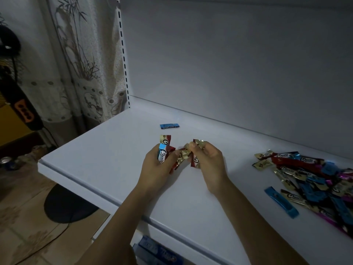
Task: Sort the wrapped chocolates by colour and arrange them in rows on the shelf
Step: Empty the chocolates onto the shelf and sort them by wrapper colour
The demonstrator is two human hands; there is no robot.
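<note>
White shelf [114, 169], dim room: one blue chocolate [169, 126] laid near the back, no rows formed; left hand [158, 167] grips mixed chocolates [164, 152], right hand [208, 159] pinches gold and red ones [196, 152]; unsorted pile [309, 178] remains right.

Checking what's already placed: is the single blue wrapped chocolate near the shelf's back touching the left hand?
Apart. The head view shows bare white shelf between the single blue wrapped chocolate and the left hand.
</note>
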